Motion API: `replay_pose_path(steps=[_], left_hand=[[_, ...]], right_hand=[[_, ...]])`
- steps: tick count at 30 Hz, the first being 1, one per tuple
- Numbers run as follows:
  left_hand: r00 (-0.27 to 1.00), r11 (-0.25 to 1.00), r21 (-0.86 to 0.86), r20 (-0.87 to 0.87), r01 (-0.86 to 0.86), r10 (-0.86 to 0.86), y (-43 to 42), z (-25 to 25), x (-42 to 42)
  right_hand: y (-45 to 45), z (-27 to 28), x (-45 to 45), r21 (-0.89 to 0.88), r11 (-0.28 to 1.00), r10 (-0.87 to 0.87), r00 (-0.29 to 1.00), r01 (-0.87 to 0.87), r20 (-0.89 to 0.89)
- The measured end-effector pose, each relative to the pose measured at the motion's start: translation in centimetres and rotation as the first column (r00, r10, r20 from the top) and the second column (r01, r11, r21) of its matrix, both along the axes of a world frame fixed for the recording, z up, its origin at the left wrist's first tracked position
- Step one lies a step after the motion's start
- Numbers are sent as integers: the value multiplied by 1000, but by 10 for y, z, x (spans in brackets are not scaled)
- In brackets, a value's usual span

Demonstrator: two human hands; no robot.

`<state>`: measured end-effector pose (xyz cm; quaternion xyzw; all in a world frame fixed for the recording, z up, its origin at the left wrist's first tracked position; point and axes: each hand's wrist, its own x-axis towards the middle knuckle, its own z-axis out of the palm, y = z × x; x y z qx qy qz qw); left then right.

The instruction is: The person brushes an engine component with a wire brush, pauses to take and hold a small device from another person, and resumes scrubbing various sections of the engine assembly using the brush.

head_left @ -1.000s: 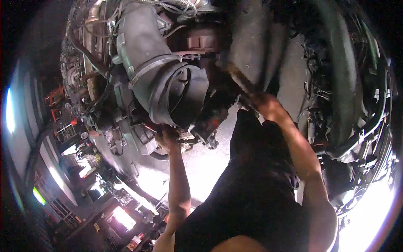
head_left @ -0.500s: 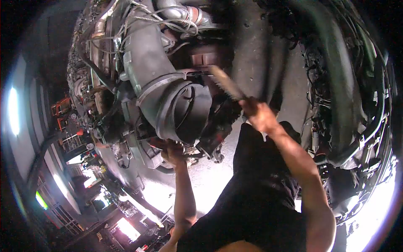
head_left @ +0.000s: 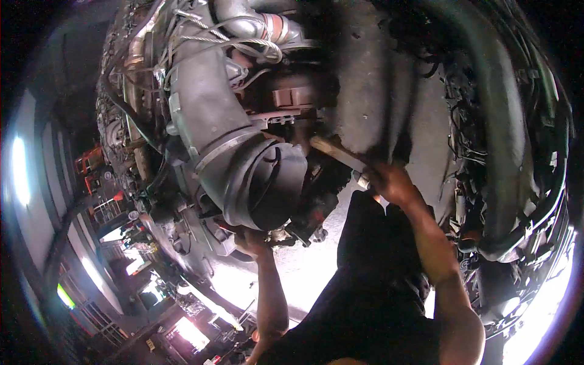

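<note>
My right hand (head_left: 392, 181) is wrapped round a long tool with a pale, wood-like end (head_left: 333, 149), which points up and left toward the engine. What kind of tool it is I cannot make out. My left hand (head_left: 249, 242) is at the underside of a large grey duct (head_left: 210, 97), just below its round open end (head_left: 274, 185). Its fingers are bent and partly hidden by the duct and dark parts, so what they hold, if anything, is hidden.
Braided cables (head_left: 243, 42) and a metal pipe (head_left: 243, 21) lie above the duct. A reddish-brown block (head_left: 295, 96) sits right of it. Another assembly with a thick dark pipe (head_left: 502, 121) stands at the right. Workshop floor and shelving show at lower left.
The tool in my right hand swung up and left, then came back down. The engine shifts in view with the head. My left hand stays under the duct.
</note>
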<state>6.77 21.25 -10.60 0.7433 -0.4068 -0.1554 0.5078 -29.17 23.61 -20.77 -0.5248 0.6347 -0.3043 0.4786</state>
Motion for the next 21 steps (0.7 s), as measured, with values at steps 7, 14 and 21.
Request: replay_pose_path(steps=[7,14,21], left_hand=[[985,974,166,54,152,-163,6,-4,20],[968,959,137,-65,247,-241,9,3,13],[985,983,65,-30,174,-173,4,9,-9]], right_hand=[[-106,-7,26,-121,990,67,995,-76,-75],[-113,-61,-7,-45,995,85,996,-85,6],[-84,-31,-6,-5,999,42,998,-42,39]])
